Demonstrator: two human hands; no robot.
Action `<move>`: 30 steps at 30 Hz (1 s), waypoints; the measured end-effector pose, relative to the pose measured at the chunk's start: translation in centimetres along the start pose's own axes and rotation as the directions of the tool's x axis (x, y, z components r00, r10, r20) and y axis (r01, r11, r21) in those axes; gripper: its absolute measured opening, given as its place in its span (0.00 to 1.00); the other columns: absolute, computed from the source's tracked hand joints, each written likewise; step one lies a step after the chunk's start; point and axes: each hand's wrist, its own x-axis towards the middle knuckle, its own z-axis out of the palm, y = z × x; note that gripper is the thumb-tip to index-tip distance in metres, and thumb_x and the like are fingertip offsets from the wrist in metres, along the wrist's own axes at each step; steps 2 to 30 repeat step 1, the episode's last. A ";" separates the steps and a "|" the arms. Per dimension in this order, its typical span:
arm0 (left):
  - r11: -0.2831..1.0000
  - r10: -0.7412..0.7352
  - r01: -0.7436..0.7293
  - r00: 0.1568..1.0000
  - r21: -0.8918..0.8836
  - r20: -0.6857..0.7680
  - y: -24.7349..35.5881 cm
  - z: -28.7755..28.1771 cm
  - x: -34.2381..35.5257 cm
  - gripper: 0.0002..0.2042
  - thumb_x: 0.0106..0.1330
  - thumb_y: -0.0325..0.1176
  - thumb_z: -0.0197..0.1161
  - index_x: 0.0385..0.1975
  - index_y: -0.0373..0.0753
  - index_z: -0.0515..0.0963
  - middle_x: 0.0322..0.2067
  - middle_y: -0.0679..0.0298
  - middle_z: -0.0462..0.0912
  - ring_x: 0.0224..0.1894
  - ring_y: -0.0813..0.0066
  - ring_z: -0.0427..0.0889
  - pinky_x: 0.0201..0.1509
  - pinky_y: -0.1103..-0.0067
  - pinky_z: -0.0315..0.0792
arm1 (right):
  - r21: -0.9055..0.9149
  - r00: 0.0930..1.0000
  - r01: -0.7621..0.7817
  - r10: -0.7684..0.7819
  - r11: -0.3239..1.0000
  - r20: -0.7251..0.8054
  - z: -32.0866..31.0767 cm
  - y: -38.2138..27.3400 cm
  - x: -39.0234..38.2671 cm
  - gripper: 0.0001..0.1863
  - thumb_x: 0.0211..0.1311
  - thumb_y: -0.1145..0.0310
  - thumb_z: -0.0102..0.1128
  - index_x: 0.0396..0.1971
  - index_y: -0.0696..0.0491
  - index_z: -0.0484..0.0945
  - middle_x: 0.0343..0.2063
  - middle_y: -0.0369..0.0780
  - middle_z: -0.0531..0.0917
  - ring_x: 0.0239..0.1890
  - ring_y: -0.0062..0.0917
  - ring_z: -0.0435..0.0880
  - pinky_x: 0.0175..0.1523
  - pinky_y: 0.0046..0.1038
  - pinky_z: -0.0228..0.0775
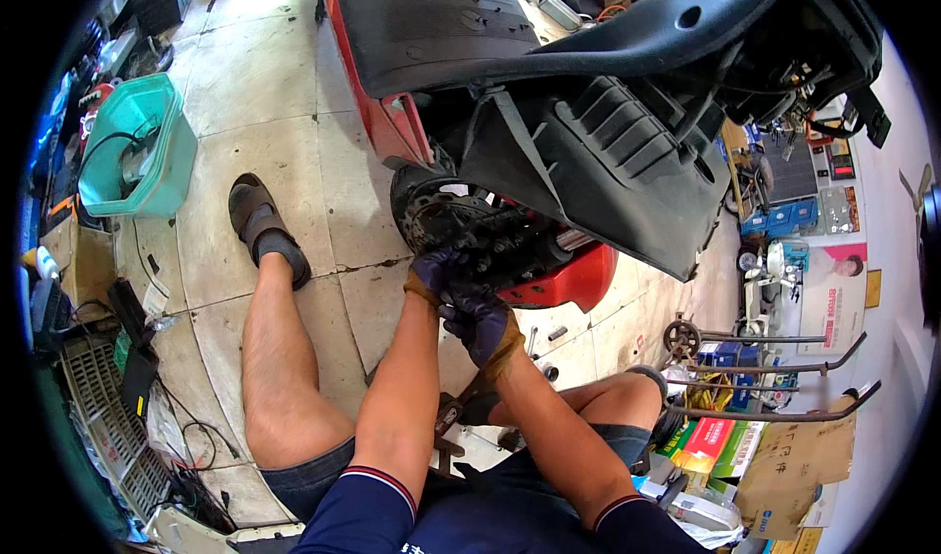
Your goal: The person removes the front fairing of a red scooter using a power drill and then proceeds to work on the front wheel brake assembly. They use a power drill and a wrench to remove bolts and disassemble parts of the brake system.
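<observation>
A scooter with red and black panels stands before me, its dark wheel (417, 211) and brake disc showing under the black plastic cover (627, 162). Both my hands wear dark purple gloves with tan cuffs and meet at the greasy black parts (495, 250) beside the wheel, just left of the red fender (564, 284). My left hand (438, 272) reaches in against these parts with curled fingers. Close below it, my right hand (480, 324) is closed, fingers bent toward the left one. Whatever lies between the fingers is too dark and small to name.
Small metal sockets (558, 334) lie on the tiled floor near my right forearm. A power tool (449, 417) rests between my legs. At the left stands a turquoise plastic basket (181, 152) with parts inside; a hand truck (765, 368) and cardboard boxes (794, 476) are at the right.
</observation>
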 end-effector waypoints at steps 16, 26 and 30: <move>1.000 0.002 -0.002 1.000 0.012 -0.003 0.3 -0.5 -0.1 0.21 0.68 0.40 0.59 0.61 0.44 0.73 0.56 0.48 0.78 0.54 0.52 0.78 0.66 0.60 0.68 | 0.012 1.000 -0.023 0.023 1.000 0.016 0.3 0.0 0.0 0.10 0.65 0.68 0.60 0.46 0.45 0.81 0.39 0.34 0.85 0.35 0.25 0.83 0.43 0.32 0.77; 1.000 0.002 -0.002 1.000 0.012 -0.003 0.3 -0.5 -0.1 0.21 0.68 0.40 0.59 0.61 0.44 0.73 0.56 0.48 0.78 0.54 0.52 0.78 0.66 0.60 0.68 | 0.012 1.000 -0.023 0.023 1.000 0.016 0.3 0.0 0.0 0.10 0.65 0.68 0.60 0.46 0.45 0.81 0.39 0.34 0.85 0.35 0.25 0.83 0.43 0.32 0.77; 1.000 0.002 -0.002 1.000 0.012 -0.003 0.3 -0.5 -0.1 0.21 0.68 0.40 0.59 0.61 0.44 0.73 0.56 0.48 0.78 0.54 0.52 0.78 0.66 0.60 0.68 | 0.012 1.000 -0.023 0.023 1.000 0.016 0.3 0.0 0.0 0.10 0.65 0.68 0.60 0.46 0.45 0.81 0.39 0.34 0.85 0.35 0.25 0.83 0.43 0.32 0.77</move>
